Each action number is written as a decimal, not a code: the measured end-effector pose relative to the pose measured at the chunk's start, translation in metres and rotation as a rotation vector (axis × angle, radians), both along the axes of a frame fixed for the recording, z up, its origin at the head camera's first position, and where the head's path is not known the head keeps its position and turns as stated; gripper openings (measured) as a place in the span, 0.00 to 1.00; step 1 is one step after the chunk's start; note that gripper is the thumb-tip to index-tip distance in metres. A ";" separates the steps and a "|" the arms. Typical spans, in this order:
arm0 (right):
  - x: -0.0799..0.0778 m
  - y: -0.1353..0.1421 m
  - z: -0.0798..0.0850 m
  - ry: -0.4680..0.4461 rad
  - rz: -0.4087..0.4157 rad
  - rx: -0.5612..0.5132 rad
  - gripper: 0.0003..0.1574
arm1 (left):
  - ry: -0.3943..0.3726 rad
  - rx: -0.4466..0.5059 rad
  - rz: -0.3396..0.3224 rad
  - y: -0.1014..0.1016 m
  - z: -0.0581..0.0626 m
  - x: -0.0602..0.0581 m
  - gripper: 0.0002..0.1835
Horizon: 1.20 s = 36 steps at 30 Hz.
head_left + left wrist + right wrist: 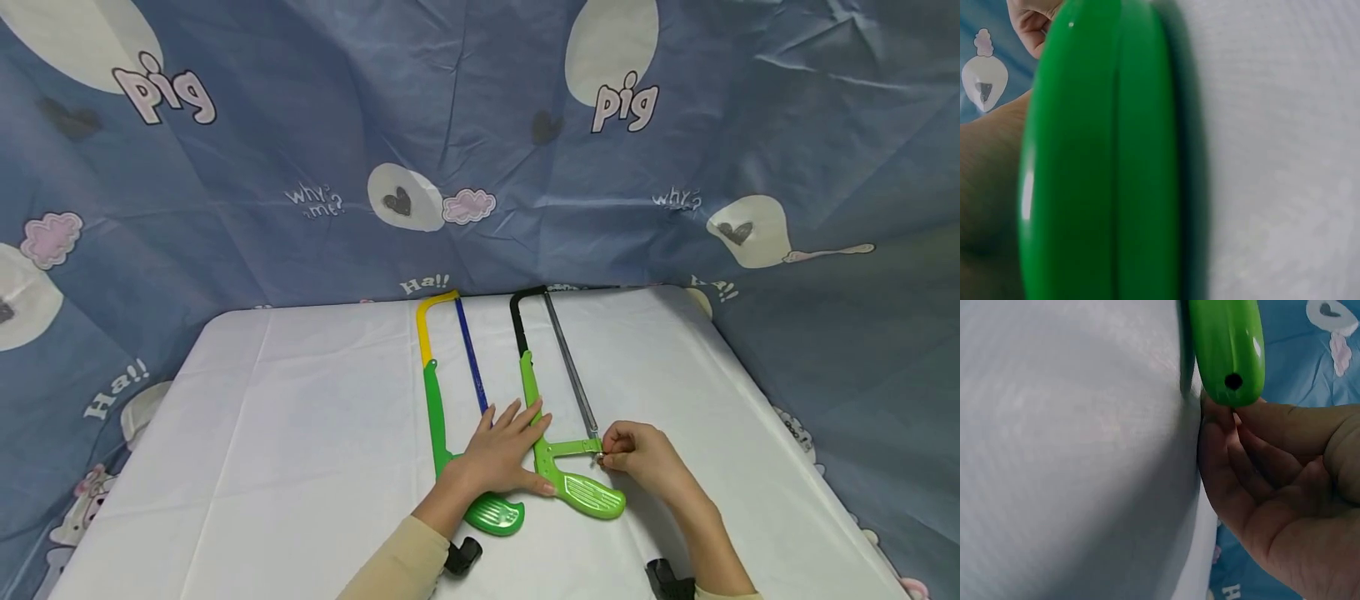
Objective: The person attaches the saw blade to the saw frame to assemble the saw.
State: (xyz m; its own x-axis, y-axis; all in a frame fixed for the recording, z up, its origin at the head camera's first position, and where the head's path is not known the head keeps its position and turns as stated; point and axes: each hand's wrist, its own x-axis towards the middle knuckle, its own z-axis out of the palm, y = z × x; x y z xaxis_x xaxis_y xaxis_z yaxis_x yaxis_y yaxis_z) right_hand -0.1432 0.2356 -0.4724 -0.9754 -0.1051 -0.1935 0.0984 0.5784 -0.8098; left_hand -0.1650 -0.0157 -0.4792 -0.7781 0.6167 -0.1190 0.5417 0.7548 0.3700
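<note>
A hacksaw with a light green handle (592,496), a black front frame (517,325) and a grey blade (570,362) lies flat on the table. My left hand (498,457) rests across its frame, fingers spread and straight, thumb by the handle. At the near end of the blade, my right hand (647,454) pinches the small silver wing nut (598,457) between thumb and forefinger. The right wrist view has the handle's end in front of those fingertips, hiding the nut. Under my left forearm lies a second hacksaw, with a dark green handle (1097,156).
The second hacksaw has a yellow front frame (423,329) and a blue blade (471,354), parallel to the first. A white cloth (300,433) covers the table. Behind it hangs a blue printed curtain (510,167).
</note>
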 end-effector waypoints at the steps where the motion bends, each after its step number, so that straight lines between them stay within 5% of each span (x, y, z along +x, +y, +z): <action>1: 0.000 -0.002 0.000 0.023 -0.012 0.052 0.09 | 0.000 0.000 0.000 0.000 0.000 0.000 0.56; 18: 0.005 -0.018 0.007 0.237 0.040 0.383 0.15 | 0.002 0.011 -0.011 -0.002 -0.002 0.000 0.55; 36: 0.008 -0.025 0.008 0.174 0.056 0.412 0.15 | 0.009 0.006 -0.008 -0.001 -0.004 0.000 0.56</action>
